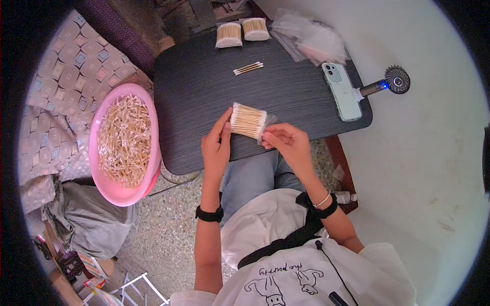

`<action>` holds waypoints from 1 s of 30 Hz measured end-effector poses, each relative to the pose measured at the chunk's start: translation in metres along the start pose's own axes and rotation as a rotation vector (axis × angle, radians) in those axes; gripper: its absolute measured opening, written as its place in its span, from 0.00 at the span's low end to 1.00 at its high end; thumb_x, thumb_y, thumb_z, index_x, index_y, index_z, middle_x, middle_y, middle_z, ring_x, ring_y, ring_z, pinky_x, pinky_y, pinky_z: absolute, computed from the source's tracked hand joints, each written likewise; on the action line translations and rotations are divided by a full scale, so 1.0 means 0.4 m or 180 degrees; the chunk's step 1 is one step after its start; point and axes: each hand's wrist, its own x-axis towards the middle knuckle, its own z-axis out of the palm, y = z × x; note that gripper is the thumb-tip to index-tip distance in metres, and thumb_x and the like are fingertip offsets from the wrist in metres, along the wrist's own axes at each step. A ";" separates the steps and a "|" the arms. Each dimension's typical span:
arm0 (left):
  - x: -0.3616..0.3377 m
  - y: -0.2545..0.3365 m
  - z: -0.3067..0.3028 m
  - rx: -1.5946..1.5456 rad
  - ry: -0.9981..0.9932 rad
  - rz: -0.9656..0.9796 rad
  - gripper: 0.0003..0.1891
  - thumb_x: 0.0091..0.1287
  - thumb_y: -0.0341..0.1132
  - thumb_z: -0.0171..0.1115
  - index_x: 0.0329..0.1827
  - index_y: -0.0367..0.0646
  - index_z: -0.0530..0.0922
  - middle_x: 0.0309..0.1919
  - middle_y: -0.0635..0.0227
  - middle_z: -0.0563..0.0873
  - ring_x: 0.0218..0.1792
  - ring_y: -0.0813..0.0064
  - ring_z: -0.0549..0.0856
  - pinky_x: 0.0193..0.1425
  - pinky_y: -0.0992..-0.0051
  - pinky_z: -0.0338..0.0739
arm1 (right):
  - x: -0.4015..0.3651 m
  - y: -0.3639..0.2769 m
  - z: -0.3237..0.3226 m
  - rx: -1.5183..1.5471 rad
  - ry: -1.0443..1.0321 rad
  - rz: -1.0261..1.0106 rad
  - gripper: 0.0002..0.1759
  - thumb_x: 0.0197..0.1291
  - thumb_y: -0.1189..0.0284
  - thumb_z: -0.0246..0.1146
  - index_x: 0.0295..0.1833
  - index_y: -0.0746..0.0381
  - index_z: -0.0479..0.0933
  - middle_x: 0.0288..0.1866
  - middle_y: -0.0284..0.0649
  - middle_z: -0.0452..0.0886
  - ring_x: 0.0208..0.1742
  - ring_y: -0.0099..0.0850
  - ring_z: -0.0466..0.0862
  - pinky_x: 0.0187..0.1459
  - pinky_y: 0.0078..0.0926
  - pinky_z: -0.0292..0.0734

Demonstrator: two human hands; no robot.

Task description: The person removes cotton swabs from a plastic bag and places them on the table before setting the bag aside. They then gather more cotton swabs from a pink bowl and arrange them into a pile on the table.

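A clear bag packed with cotton swabs (248, 121) is held between my hands over the near part of the dark table. My left hand (216, 145) presses against the bag's left end, fingers along its edge and thumb close by. At the right end, my right hand (287, 143) pinches the loose plastic of the bag with thumb and fingertips. A few loose swabs (248, 68) lie on the table beyond the bag. Two filled packs, one on the left (228, 35) and one on the right (255, 29), sit at the far edge.
A pink basin (97, 153) full of loose swabs stands left of the table (194, 102). Empty plastic bags (311, 40) lie at the far right corner. A phone (343, 94) and a small fan (397, 80) are at the right edge, near the wall.
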 end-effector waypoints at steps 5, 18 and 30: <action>0.002 -0.006 0.007 0.0061 0.0065 -0.0008 0.15 0.71 0.36 0.52 0.59 0.49 0.77 0.47 0.57 0.84 0.46 0.70 0.85 0.48 0.76 0.76 | -0.001 -0.016 -0.012 0.0013 -0.0302 0.0485 0.08 0.59 0.75 0.64 0.39 0.70 0.79 0.31 0.42 0.83 0.29 0.23 0.83 0.31 0.19 0.80; -0.005 -0.008 0.000 0.0138 -0.0094 0.0213 0.20 0.68 0.33 0.55 0.63 0.48 0.73 0.48 0.54 0.83 0.47 0.68 0.85 0.49 0.75 0.77 | 0.020 -0.030 0.001 -0.0672 -0.0129 0.0086 0.08 0.60 0.75 0.63 0.41 0.68 0.80 0.29 0.37 0.82 0.29 0.21 0.81 0.31 0.16 0.77; -0.009 0.012 0.008 0.0833 -0.0061 0.0296 0.21 0.67 0.33 0.55 0.64 0.46 0.72 0.51 0.53 0.81 0.51 0.58 0.82 0.51 0.70 0.77 | -0.030 -0.009 0.049 -0.1787 0.0528 -0.1239 0.15 0.59 0.79 0.59 0.52 0.69 0.77 0.42 0.48 0.78 0.41 0.37 0.81 0.43 0.28 0.75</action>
